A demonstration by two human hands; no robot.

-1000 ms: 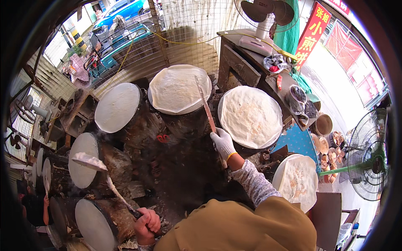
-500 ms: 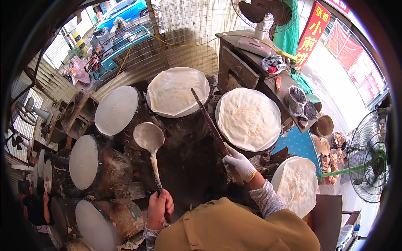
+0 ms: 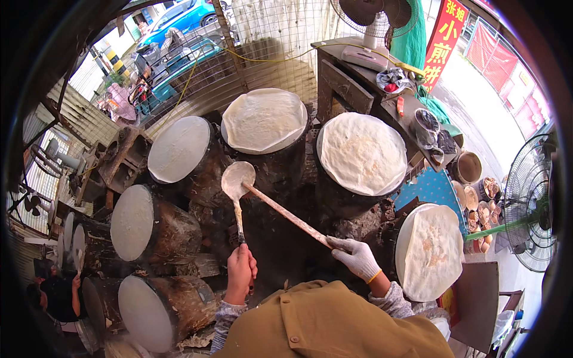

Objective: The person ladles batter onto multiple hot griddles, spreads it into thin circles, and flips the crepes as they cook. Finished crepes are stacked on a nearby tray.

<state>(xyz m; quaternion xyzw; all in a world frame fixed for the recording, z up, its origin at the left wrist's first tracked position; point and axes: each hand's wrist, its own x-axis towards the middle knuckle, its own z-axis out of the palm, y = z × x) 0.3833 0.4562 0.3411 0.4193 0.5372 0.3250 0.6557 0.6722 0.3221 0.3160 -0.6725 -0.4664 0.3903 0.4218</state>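
Soot-dark drums stand close together, bearing round flat tops. Three wrinkled flatbreads spread nearly to their drums' rims; smooth pale rounds cover others. The bench carries a pink-based fan near its far left corner, a crumpled plastic bag partway along, a small red item near its left edge, and a plastic-lined container toward its near end.

The ladle looked matt under a pale, smeared coating, and the stick looked like dull, streaked wood. The glove was knitted cloth, the brown smock smooth, matt cloth. Far flatbread had a wrinkled, matt surface; the left drum was rough, stained metal. Far right, glossy, crinkled plastic covered a bucket.
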